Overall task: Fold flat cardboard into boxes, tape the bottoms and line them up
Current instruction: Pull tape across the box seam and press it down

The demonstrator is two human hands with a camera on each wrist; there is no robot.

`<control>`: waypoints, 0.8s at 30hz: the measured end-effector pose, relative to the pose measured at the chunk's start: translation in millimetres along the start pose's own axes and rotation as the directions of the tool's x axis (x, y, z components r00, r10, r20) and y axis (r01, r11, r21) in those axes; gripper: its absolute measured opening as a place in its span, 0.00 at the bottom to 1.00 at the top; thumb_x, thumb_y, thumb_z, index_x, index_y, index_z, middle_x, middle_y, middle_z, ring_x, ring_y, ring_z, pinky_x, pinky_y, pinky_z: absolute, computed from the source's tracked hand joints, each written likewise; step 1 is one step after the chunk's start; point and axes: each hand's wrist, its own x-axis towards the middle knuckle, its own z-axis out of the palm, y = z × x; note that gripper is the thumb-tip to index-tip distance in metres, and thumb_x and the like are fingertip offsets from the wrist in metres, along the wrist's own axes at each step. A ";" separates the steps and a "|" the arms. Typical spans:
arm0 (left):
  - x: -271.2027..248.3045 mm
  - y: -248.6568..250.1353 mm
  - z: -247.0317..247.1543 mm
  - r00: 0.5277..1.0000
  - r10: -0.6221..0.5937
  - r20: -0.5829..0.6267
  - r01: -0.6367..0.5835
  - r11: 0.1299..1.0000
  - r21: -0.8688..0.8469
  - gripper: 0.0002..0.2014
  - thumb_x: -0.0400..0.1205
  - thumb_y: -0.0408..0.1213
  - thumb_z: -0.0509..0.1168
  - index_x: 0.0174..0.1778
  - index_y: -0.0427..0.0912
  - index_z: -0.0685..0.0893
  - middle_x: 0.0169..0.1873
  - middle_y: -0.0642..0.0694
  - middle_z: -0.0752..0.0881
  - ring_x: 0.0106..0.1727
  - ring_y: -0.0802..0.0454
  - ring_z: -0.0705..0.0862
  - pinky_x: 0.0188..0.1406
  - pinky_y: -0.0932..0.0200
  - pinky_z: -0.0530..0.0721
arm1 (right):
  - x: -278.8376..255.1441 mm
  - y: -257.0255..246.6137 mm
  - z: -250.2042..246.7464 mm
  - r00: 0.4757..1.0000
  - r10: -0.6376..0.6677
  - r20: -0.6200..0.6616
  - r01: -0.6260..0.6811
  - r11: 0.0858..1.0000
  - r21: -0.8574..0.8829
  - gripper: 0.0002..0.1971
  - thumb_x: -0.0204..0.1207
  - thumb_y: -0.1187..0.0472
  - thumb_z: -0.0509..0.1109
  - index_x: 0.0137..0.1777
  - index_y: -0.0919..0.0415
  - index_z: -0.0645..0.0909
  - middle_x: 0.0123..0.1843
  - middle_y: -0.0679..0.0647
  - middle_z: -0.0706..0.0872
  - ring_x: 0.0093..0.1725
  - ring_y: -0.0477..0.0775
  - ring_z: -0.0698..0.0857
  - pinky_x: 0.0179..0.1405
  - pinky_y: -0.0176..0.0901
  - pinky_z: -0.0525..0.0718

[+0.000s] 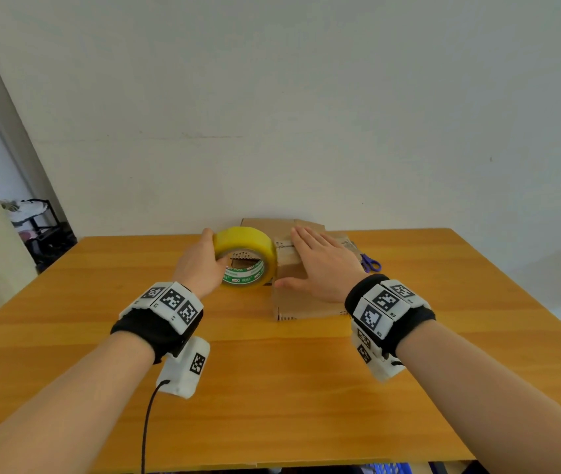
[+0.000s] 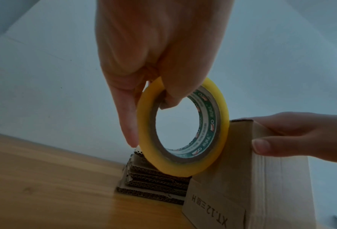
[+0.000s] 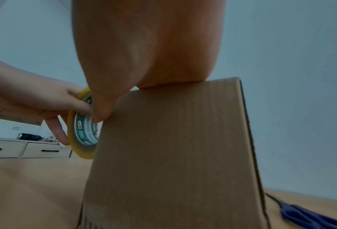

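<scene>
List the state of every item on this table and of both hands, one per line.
Tape roll: on edge, lifted, against the box's left side.
Box: folded up, standing on the table.
Flat cardboard stack: lying behind the roll.
Scissors: lying right of the box.
Left hand: grips the roll.
Right hand: flat on the box top.

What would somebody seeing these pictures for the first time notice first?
Probably the bright yellow roll of packing tape, held upright in the left hand with the thumb hooked through its core, at the middle of the wooden table. Right beside it, the right hand lies flat on top of a folded brown cardboard box. Blue-handled scissors lie just right of the box.
</scene>
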 end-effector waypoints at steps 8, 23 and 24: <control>6.1 -0.1 -6.3 0.990 0.126 0.065 -0.118 0.986 -0.119 0.10 0.79 0.38 0.70 0.49 0.42 0.75 0.33 0.49 0.78 0.34 0.48 0.79 0.28 0.61 0.71 | 2.8 -3.6 5.0 0.997 -0.057 -0.045 0.057 0.998 0.015 0.41 0.80 0.33 0.53 0.85 0.52 0.44 0.86 0.52 0.51 0.84 0.53 0.51 0.82 0.49 0.50; 16.4 4.7 -18.3 0.955 0.169 0.244 -0.163 0.986 -0.046 0.21 0.77 0.61 0.62 0.54 0.48 0.82 0.42 0.49 0.86 0.43 0.50 0.83 0.42 0.53 0.80 | 4.7 0.2 4.8 0.997 -0.075 -0.019 0.075 0.997 0.034 0.36 0.82 0.35 0.52 0.85 0.47 0.46 0.86 0.46 0.51 0.84 0.51 0.51 0.81 0.48 0.50; 16.5 4.1 -17.7 0.954 0.155 0.256 -0.157 0.987 -0.010 0.22 0.77 0.62 0.62 0.55 0.49 0.83 0.44 0.48 0.86 0.44 0.49 0.83 0.45 0.52 0.80 | 5.1 0.6 4.5 0.997 -0.075 -0.015 0.076 0.996 0.038 0.36 0.82 0.35 0.52 0.85 0.47 0.46 0.86 0.46 0.51 0.84 0.51 0.51 0.81 0.48 0.50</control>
